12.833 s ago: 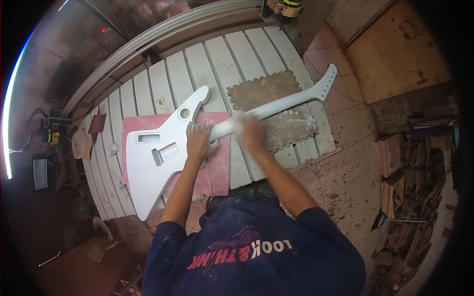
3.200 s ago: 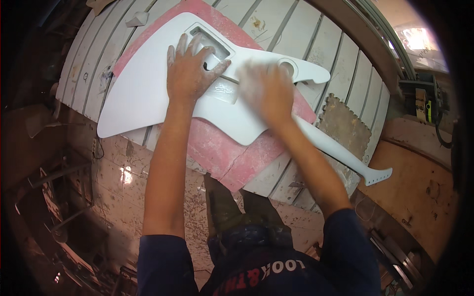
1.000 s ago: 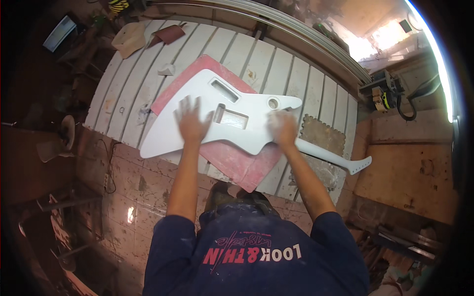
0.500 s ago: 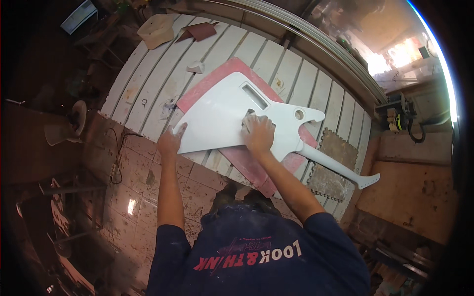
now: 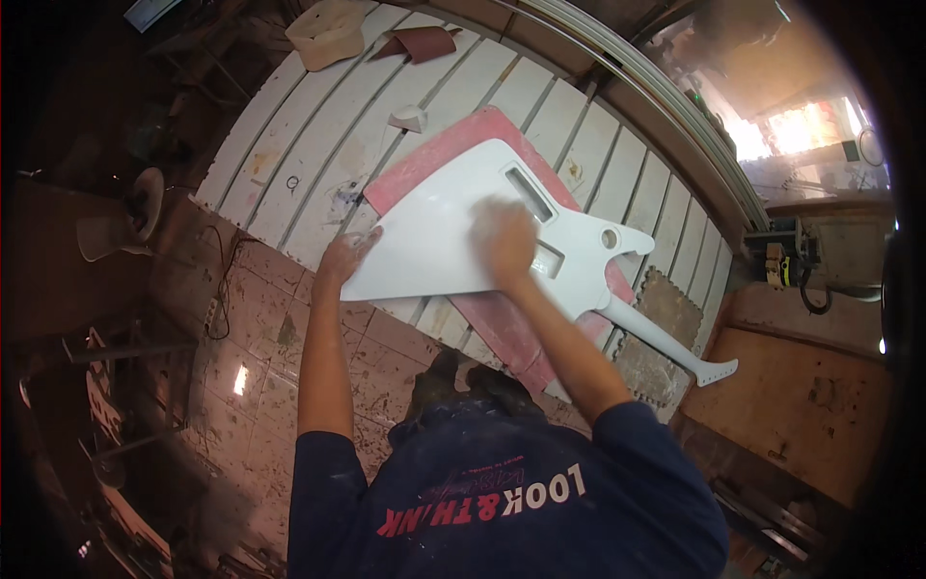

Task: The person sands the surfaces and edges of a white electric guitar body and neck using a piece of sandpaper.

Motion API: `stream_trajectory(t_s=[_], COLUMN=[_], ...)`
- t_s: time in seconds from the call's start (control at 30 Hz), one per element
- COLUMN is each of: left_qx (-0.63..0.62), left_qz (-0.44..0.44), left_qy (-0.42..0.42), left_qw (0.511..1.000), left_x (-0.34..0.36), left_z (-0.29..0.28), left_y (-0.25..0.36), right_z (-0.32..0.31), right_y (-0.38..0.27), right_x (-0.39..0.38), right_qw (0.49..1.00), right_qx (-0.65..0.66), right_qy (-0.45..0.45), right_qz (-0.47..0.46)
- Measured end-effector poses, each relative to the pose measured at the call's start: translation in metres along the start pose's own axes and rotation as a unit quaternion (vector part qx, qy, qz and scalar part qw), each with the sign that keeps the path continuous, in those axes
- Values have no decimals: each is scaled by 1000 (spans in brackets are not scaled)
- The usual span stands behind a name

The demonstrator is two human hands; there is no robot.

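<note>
A white electric guitar, body and neck in one piece, lies flat with its headstock pointing lower right. Two rectangular cavities and a round hole are cut into its body. My left hand grips the body's left corner, fingers over the edge. Over the middle of the body, beside the cavities, is my right hand; motion smears its fingers, so anything under them is hidden. Beneath the guitar a pink mat rests on the slatted white table.
A tan curved piece and a brown sheet lie at the table's far left, with a small whitish scrap nearer. A grey-brown interlocking mat lies under the neck. A metal rail runs along the far side. A cable hangs at the left.
My right hand has slid left across the guitar body, uncovering the second cavity, and is now blurred. My left hand stays at the corner. The whole view has shifted slightly.
</note>
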State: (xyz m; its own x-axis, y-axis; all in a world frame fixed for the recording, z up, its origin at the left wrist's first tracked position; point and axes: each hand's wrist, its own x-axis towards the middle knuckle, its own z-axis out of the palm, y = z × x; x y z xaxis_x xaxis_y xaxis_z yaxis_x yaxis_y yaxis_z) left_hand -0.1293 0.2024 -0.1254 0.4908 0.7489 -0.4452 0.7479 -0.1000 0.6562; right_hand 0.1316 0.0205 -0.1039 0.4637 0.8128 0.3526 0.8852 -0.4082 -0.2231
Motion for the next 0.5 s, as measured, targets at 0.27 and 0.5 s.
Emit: stream_trajectory(t_s=[0.27,0.5], left_qx=[-55,-20], left_qz=[-27,-57], left_qy=[-102,-82], left_qw=[993,995], left_x=[18,17], left_z=[-10,-19], left_y=[-8,-2], right_z=[6,1], right_y=[12,-104], right_x=[43,-22], right_qw=[990,964], right_qx=[31,161], right_qy=[-109,-149], right_qz=[-85,-150])
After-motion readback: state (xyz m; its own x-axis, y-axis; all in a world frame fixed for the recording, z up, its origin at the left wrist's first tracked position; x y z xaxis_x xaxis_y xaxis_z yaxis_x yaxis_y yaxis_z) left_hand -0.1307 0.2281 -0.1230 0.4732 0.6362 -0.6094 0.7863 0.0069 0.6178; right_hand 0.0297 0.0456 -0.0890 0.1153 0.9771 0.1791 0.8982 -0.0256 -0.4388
